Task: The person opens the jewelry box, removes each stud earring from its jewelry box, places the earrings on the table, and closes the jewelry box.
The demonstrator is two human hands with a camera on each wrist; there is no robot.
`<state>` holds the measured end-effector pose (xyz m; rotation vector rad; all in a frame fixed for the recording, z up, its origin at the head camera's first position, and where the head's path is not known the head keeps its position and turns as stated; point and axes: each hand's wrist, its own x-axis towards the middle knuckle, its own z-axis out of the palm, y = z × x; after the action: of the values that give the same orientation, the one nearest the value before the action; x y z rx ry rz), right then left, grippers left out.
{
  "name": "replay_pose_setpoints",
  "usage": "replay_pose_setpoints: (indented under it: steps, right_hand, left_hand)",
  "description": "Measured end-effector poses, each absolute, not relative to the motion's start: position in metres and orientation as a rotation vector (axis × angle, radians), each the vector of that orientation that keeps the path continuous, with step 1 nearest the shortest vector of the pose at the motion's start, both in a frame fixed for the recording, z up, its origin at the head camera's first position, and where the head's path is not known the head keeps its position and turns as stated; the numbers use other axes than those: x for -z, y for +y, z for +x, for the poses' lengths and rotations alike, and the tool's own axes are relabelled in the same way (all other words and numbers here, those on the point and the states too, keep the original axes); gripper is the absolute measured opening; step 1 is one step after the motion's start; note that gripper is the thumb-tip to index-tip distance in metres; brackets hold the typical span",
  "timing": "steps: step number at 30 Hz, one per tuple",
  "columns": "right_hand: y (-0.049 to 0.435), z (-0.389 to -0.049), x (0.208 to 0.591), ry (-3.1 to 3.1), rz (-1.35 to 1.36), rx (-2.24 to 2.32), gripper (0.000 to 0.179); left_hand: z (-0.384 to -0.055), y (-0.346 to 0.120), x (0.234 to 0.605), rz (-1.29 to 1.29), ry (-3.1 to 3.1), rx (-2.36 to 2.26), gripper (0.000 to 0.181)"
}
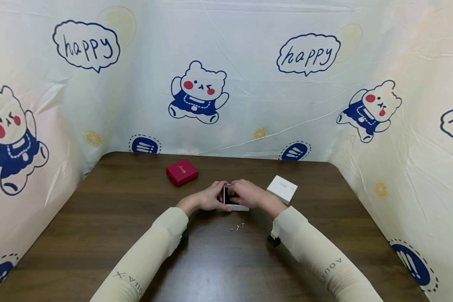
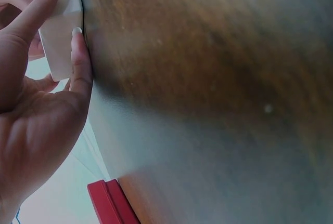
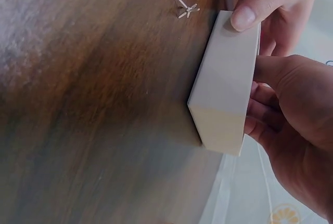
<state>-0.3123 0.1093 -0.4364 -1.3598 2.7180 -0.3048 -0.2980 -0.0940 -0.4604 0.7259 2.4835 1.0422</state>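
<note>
A small white jewelry box [image 1: 238, 207] with a dark inside stands uncovered on the table between both hands. My left hand [image 1: 213, 197] grips its left end, the thumb along the near wall in the left wrist view. My right hand [image 1: 248, 193] reaches over the rim from the right, fingers bent down into the box; the walls hide the fingertips in the right wrist view, so what they hold cannot be told. Nearer to me lie two stud earrings, one with a flower-like head [image 3: 188, 11], and a tiny piece [image 1: 232, 229] beside them.
A white box lid [image 1: 282, 188] lies right of my right hand. Behind and left of my left hand sits a closed red jewelry box [image 1: 182, 172]. The brown wooden table [image 1: 98, 235] ends at a printed curtain [image 1: 245, 96] at the back and sides.
</note>
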Motion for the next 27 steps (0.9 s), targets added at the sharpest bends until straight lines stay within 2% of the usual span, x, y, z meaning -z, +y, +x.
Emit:
replay_pose_setpoints:
  steps: [16,27]
  right_hand:
    - [0.1075,-0.3151,0.4371,2.736,-1.336,0.286,0.012]
    - [0.1098,-0.3127,0.4361,2.726,-1.321,0.274,0.010]
  left_hand:
    - [-0.2978,-0.0933,0.4577,0.714,2.482,-1.038,0.096]
    - [-0.2973,-0.0924,0.4591,0.715,2.487,-1.041,0.087]
